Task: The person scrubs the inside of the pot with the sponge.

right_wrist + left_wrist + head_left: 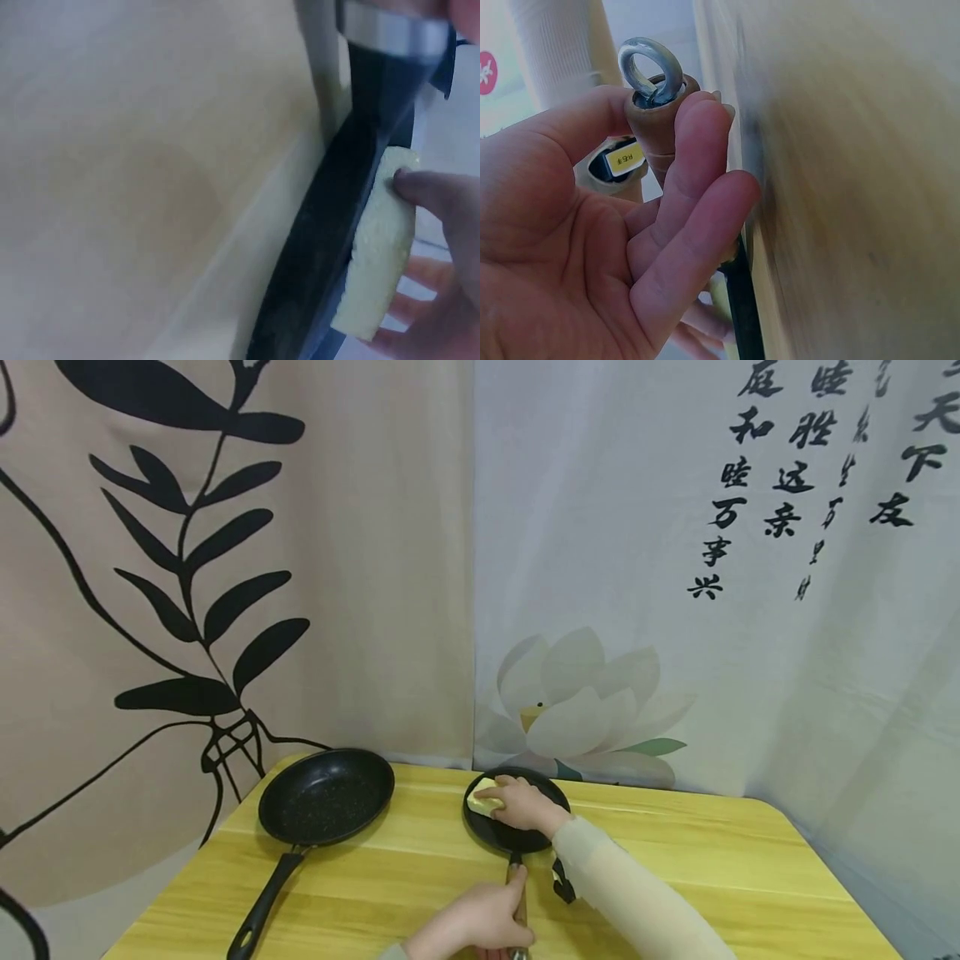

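Note:
My left hand (483, 917) grips the wooden handle (656, 131) of a small black frying pan (495, 837); a metal ring (667, 61) tips that handle. The pan lies near the far edge of the table. Over it, my right hand (522, 804) pinches a pale yellow sponge (480, 804) at the left part of the pan's inside. In the right wrist view the thumb presses one face of the sponge (379, 244), with the other fingers behind it. The sponge stands within the pan's raised rim (311, 247).
A larger black frying pan (326, 797) stands at the left, its long handle (266, 902) toward the near edge. The yellow wood table (735, 877) reaches back to a printed curtain (375, 568). A dark wrist strap (562, 883) shows by the right sleeve.

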Available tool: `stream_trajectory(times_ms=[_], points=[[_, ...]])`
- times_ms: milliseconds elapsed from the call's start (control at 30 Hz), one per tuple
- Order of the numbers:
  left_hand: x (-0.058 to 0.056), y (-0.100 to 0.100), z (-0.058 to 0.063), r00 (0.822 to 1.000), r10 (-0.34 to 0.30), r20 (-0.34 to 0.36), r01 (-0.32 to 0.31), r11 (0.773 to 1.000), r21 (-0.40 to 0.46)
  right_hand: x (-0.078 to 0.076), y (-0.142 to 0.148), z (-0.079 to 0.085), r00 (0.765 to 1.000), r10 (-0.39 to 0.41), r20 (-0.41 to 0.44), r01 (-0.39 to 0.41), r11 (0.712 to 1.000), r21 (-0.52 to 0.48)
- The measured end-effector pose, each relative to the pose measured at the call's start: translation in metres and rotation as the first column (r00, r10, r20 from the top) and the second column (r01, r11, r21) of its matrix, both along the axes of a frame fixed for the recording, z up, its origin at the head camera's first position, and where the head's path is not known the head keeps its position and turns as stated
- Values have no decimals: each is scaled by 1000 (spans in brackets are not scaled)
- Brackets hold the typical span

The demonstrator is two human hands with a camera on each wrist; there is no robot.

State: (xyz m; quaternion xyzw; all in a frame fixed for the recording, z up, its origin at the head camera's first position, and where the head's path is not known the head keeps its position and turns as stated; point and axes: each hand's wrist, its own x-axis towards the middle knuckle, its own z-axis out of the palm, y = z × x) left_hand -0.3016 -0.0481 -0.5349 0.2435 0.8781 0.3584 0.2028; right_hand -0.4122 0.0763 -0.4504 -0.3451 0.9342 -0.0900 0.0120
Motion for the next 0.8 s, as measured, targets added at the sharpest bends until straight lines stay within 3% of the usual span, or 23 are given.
stream_trajectory(times_ms=[333, 433, 600, 800], points=[[-5, -3, -8, 999, -39, -10, 39, 999, 11, -5, 5, 6, 994, 23, 111, -26, 999, 26], [-8, -3, -11, 999, -42, 9, 42, 999, 24, -5, 4, 7, 995, 14, 94, -19, 998, 53], [-3, -1, -6, 1000, -19, -11, 19, 1000, 8, -6, 3, 8, 999, -2, 53, -2, 998, 64], [-8, -3, -11, 999, -42, 8, 42, 999, 26, -7, 4, 8, 999, -26, 38, 24, 998, 57]])
